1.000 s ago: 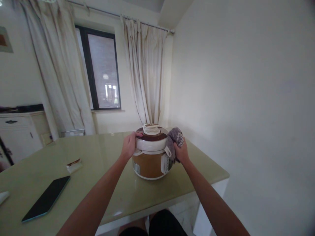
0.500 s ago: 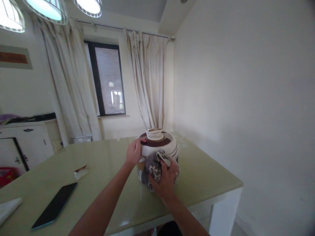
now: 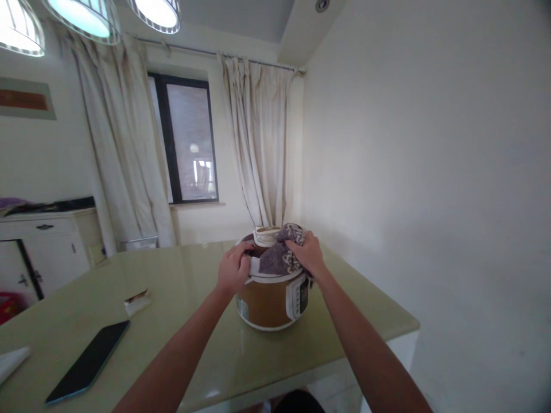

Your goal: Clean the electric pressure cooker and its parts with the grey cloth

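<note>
A glossy, pale green tabletop (image 3: pixel 172 295) spreads beneath both hands. A brown-and-white rice cooker (image 3: pixel 264 304) stands upright on it, between the left hand (image 3: pixel 235 268) and the right hand (image 3: pixel 307 255). Well left of the left hand lies a small brown-edged packet (image 3: pixel 138 304); nearer the person, a black-faced phone or tablet (image 3: pixel 89 361); farthest left, a white object (image 3: pixel 12 362), cut off.

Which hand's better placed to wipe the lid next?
Probably your right hand: it holds the cloth against the lid, while your left hand rests at the lid's left edge without cloth.
</note>
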A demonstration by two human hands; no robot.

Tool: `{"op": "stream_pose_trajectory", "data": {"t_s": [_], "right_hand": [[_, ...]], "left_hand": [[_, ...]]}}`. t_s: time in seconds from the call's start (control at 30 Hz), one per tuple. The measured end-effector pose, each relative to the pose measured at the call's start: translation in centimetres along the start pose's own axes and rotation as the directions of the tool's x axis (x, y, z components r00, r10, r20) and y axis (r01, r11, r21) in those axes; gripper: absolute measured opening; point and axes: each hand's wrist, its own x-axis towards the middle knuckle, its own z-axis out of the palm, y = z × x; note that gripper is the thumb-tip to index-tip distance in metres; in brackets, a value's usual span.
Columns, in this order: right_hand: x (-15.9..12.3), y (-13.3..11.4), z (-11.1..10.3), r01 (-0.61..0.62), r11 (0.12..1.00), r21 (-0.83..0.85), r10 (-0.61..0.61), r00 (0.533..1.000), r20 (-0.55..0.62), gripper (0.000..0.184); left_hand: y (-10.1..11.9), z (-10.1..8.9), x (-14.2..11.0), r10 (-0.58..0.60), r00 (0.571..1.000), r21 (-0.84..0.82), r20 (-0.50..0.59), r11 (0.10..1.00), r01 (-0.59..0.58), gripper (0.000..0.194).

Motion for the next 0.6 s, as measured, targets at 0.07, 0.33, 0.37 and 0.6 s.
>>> {"op": "stream_pose_trajectory", "data": {"t_s": [0.07,0.33,0.37,0.6], "right_hand": [[-0.7,-3.1,-0.3,0.076,0.987,-0.142,-0.060,0.992,0.112,0.041],[-1.5,-6.5,-1.0,0.409,0.910,0.071,-0.402,0.824,0.398,0.059],[-1.0,-5.8,-1.1,0.341,0.937,0.076,-0.344,0.857,0.383,0.056],[-3.3,-5.6,-0.6,0.158,0.974,-0.164,-0.146,0.986,0.081,0.048]], "left_hand": [[0.1,-0.1,0.0,-0.024,1.000,-0.043,-0.015,0.999,0.023,0.035],[-0.1,-0.2,0.0,-0.230,0.972,-0.175,-0.044,0.960,0.219,0.055],[-0.2,-0.1,0.0,-0.235,0.971,-0.177,-0.042,0.958,0.224,0.056],[-0.9,0.0,0.0,-0.217,0.974,-0.302,-0.061,0.934,0.190,0.033]]}}
